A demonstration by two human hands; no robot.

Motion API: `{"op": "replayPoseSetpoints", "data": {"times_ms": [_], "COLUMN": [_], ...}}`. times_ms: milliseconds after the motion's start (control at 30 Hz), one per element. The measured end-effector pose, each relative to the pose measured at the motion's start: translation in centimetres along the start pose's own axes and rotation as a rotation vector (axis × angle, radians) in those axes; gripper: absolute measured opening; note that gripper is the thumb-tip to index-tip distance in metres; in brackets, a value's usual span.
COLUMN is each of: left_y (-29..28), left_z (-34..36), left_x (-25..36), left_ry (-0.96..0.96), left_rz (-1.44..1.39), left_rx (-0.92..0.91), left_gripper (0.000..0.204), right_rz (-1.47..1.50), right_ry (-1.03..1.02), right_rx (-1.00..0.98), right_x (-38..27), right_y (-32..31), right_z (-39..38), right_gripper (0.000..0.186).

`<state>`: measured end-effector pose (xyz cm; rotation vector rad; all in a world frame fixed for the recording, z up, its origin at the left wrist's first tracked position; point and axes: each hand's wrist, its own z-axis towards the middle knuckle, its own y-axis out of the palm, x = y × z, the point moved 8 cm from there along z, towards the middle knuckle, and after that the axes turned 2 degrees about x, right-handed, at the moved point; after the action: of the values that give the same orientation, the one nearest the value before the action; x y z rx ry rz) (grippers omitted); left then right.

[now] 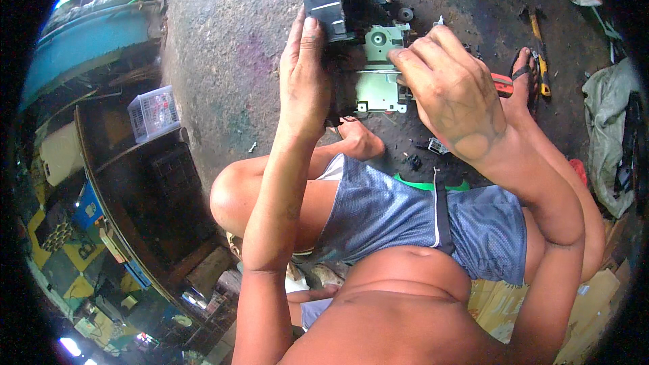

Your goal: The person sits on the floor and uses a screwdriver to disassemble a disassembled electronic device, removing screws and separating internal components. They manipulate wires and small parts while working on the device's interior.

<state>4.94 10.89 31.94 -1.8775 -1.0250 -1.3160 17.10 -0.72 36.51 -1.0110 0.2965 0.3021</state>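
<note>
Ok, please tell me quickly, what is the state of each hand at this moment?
Left hand: closed, holding the black casing.
Right hand: curled beside the metal plate; whether it grips anything cannot be told.

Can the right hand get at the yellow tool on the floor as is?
Probably yes: the yellow tool lies beside the sandalled foot, with nothing seen covering it. The right hand has its fingers at the metal mechanism, though, so they'd likely have to leave it first.
</note>
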Motion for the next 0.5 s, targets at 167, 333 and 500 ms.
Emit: {"op": "replayPoseSetpoints", "data": {"times_ms": [167, 333, 500], "left_y": [-1.2, -1.2, -0.6], "left_z": [1.0, 1.2, 0.7], "left_x": [-0.5, -0.9, -0.1], "left_ry": [0.066, 0.053, 0.042], "left_rz": [0.044, 0.03, 0.015], "left_rx": [0.053, 0.039, 0.041], "left_gripper": [0.044, 0.044, 0.047], "right_rz": [-0.037, -0.082, -0.126], "right_ry": [0.006, -0.018, 0.057], "right_rx": [-0.052, -0.006, -0.004], "right_x": [-0.2, -0.7, -0.6], "right_y": [0.7, 0.6, 0.8], "right_z": [0.4, 1.1, 1.4], "right_gripper": [0.009, 0.009, 0.009]}}
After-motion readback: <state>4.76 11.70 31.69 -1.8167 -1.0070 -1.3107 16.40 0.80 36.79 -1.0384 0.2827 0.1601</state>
